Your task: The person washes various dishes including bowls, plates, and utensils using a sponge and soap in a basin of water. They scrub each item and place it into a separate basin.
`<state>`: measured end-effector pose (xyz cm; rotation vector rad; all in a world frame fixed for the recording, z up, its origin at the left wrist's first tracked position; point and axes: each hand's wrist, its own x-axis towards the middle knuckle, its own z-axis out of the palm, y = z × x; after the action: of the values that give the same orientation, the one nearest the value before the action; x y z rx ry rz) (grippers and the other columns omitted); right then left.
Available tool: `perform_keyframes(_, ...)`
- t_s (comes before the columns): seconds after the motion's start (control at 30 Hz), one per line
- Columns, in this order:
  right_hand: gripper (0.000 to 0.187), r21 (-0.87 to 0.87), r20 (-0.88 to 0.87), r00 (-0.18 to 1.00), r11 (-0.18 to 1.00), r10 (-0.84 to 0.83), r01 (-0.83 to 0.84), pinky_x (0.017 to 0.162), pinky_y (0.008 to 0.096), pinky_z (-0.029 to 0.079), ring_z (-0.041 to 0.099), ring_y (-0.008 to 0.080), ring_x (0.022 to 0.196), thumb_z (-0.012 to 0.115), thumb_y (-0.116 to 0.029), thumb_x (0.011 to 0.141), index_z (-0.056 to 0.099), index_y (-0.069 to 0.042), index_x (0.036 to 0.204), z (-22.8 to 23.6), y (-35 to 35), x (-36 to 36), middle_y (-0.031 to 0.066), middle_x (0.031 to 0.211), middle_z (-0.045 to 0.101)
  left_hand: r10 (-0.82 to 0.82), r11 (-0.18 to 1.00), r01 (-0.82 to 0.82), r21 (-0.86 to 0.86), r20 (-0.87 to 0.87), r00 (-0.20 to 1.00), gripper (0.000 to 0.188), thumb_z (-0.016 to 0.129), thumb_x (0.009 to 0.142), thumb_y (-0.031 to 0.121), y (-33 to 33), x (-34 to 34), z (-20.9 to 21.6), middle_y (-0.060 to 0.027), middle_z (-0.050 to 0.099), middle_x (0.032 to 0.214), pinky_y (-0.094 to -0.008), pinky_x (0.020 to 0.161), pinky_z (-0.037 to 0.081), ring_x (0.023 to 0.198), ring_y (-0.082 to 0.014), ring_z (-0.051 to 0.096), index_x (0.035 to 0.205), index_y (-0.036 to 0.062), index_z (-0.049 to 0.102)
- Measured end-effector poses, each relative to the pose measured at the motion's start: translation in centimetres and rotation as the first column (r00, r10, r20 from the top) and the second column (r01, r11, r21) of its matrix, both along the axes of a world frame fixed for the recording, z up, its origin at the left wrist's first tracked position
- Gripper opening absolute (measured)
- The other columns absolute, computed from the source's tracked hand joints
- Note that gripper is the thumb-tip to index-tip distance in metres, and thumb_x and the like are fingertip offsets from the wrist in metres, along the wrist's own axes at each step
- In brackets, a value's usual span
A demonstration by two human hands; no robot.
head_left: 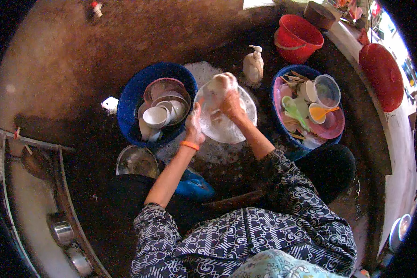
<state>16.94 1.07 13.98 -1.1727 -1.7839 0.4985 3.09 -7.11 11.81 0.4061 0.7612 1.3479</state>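
Observation:
In front of me is a round, pale, soapy dish (236,130), tilted and covered with suds. My left hand (195,126), with an orange band at its wrist, grips the dish's left rim. Over the upper middle of the dish, my right hand (233,105) is closed on a pale foamy wad (221,85). Foam hides whether that wad is a sponge or a cloth. To the left, a blue basin (126,121) holds stacked bowls (155,117). A second blue basin (282,134) on the right contains chopsticks, cups, pink plates, a green spoon (293,110) and an orange spoon (320,112).
Behind the dish stands a pump bottle (253,68). A red bucket (297,41) is at the back right, and a red round lid (381,77) leans by the ledge. A metal bowl (136,161) sits near my left knee. Suds (200,70) spread over the wet floor.

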Motion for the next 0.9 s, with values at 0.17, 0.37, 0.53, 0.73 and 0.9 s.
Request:
perform_keyframes(0.17,0.050,0.018,0.113,0.976,0.983,-0.186,0.185,0.089,0.0459,0.045,0.049,0.0404,0.111,0.070,-0.016,0.074,0.048,-0.006,0.117,-2.1,-1.0,2.0,0.0226,0.120,0.046,0.063,0.982,-0.062,0.179,0.002,0.998,0.067,0.052,0.090,0.055,2.0,-1.8,2.0,-0.0210,0.041,0.139,-0.0480,0.100,0.041,0.118,-0.0347,0.048,0.145,0.0226,0.033)
perform_keyframes(0.37,0.062,-0.186,-0.032,0.992,0.974,0.124,-0.127,0.086,0.0451,0.048,0.056,0.0400,0.103,0.075,-0.021,0.069,0.045,-0.009,0.122,-2.3,-6.8,-3.3,0.0203,0.126,0.045,0.124,0.990,-0.122,0.066,-0.028,0.992,0.062,0.049,0.093,0.050,2.3,-1.6,1.3,-0.0118,0.045,0.139,-0.0396,0.101,0.041,0.118,-0.0256,0.050,0.143,0.0138,0.039)
perform_keyframes(0.53,0.068,0.056,0.056,0.989,0.988,0.138,-0.141,0.094,0.0452,0.045,0.049,0.0413,0.114,0.076,-0.018,0.067,0.043,-0.010,0.126,1.8,-2.7,-1.9,0.0191,0.127,0.045,0.129,0.989,-0.133,-0.064,-0.060,0.990,0.054,0.050,0.095,0.045,0.7,0.6,0.7,-0.0074,0.051,0.133,-0.0376,0.098,0.044,0.117,-0.0235,0.053,0.136,0.0105,0.046)
perform_keyframes(0.73,0.056,0.175,0.006,0.928,0.914,-0.373,0.367,0.096,0.0428,0.041,0.048,0.0356,0.115,0.072,-0.021,0.072,0.049,-0.007,0.121,1.8,1.5,3.1,0.0155,0.118,0.053,0.030,0.987,-0.025,0.161,-0.024,0.999,0.059,0.042,0.096,0.049,1.2,-0.5,2.1,-0.0079,0.047,0.137,-0.0453,0.099,0.044,0.120,-0.0275,0.049,0.141,0.0113,0.039)
perform_keyframes(0.9,0.046,-0.592,-0.143,0.967,0.801,-0.210,0.086,0.092,0.0406,0.044,0.055,0.0292,0.106,0.072,-0.044,0.072,0.066,-0.010,0.102,-2.4,1.9,5.3,0.0126,0.108,0.062,0.208,0.955,-0.204,0.215,0.003,0.978,0.051,0.050,0.094,0.045,3.9,-3.2,3.0,-0.0096,0.055,0.126,-0.0457,0.087,0.051,0.104,-0.0264,0.057,0.132,0.0108,0.048)
